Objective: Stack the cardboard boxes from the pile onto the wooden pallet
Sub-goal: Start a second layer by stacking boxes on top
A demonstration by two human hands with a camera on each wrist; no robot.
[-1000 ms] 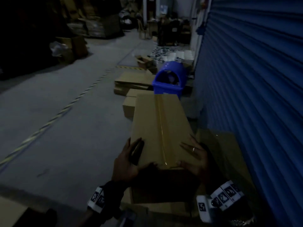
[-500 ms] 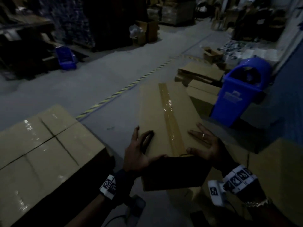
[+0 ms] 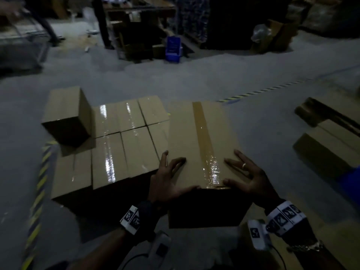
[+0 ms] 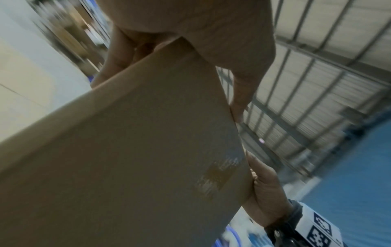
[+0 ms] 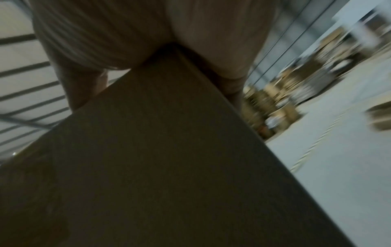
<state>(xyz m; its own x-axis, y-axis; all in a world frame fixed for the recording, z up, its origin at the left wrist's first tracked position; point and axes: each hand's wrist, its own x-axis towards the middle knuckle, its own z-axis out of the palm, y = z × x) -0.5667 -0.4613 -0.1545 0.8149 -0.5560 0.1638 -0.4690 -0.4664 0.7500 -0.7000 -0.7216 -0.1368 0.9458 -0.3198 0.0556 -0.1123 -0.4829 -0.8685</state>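
Fingers (image 3: 236, 162) of the right hand (image 3: 251, 178) spread flat over the near right corner of the box (image 3: 202, 137), thumb along its near top edge; the left hand (image 3: 167, 180) mirrors this at the near left corner, thumb on top, fingers splayed down the left side. Both hands clamp the box between them rather than curl under it, and the wrist views show palms pressed at the corners. The box is in the air, taped seam running away from the person, just right of the stack (image 3: 116, 143) and about level with its top layer. One small box (image 3: 66, 115) sits on the stack's far left corner. The pallet itself is hidden under the stack.

The step in hand looks like setting this box down beside the stacked rows. To do it well, keep the squeeze even so the box cannot slip, line its left side up with the stack's right edge, lower it flat, and slide the left fingers clear before the sides meet.

More boxes (image 3: 329, 141) lie well off to the right.
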